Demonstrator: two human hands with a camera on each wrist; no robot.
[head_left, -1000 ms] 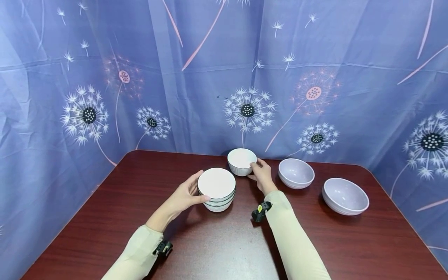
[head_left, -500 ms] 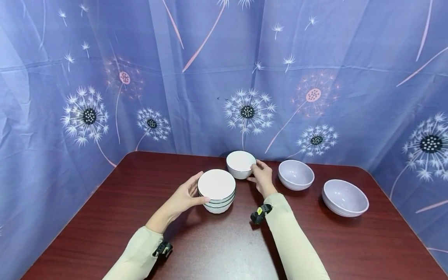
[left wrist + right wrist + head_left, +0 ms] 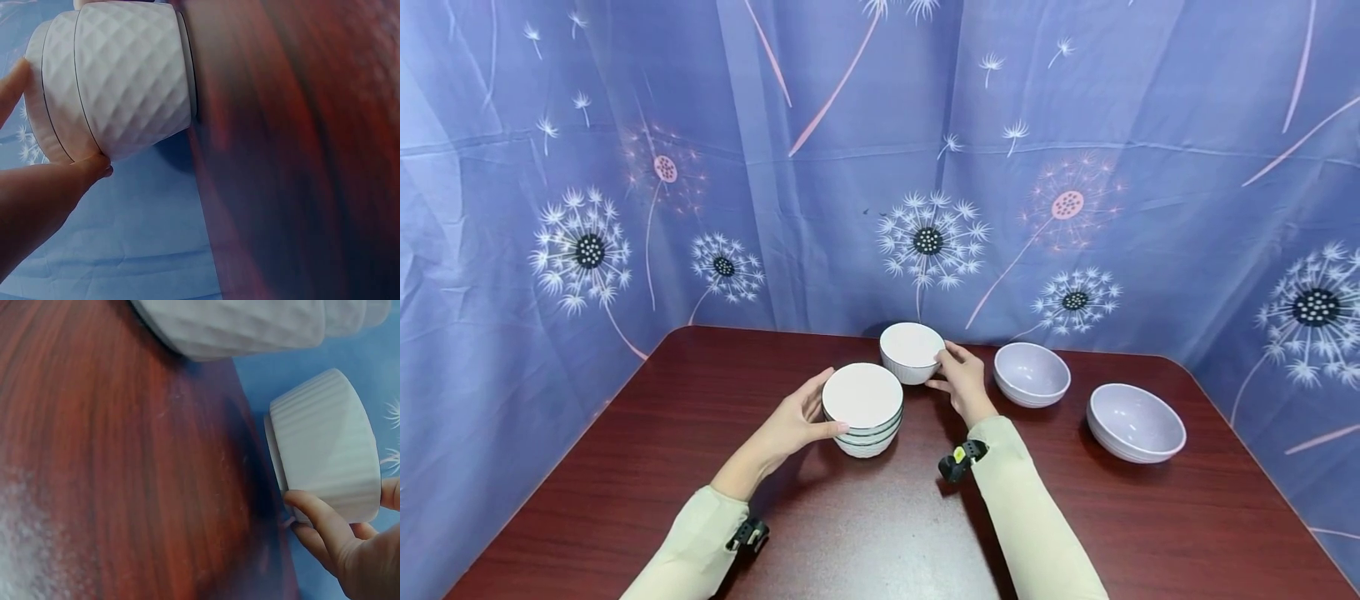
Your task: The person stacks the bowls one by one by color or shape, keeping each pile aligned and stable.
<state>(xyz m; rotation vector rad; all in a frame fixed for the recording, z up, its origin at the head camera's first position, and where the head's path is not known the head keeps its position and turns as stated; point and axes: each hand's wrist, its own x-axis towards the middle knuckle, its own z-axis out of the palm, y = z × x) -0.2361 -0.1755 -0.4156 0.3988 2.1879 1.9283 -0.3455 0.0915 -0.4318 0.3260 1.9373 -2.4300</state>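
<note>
My left hand [image 3: 784, 429] grips a stack of white bowls [image 3: 862, 397] with thin dark rims, thumb on the near side and fingers on the far left. The left wrist view shows the diamond-textured outside of the stacked bowls [image 3: 134, 78]. Behind and right of the stack is a ribbed white bowl [image 3: 912, 345], upright. My right hand [image 3: 964, 385] holds it at its right side, thumb near the rim. In the right wrist view, fingers [image 3: 319, 515] reach to the foot of the ribbed bowl [image 3: 328, 447]; whether it touches the table I cannot tell.
To the right on the dark red table [image 3: 865, 525] stand two pale lavender bowls, a smaller one [image 3: 1032, 375] further back and a larger one [image 3: 1136, 423] nearer the right edge. A blue curtain [image 3: 835, 208] with dandelions hangs behind the table.
The ribbed bowl has shifted slightly left and towards me in my right hand. My left hand and the stack stay in place.
</note>
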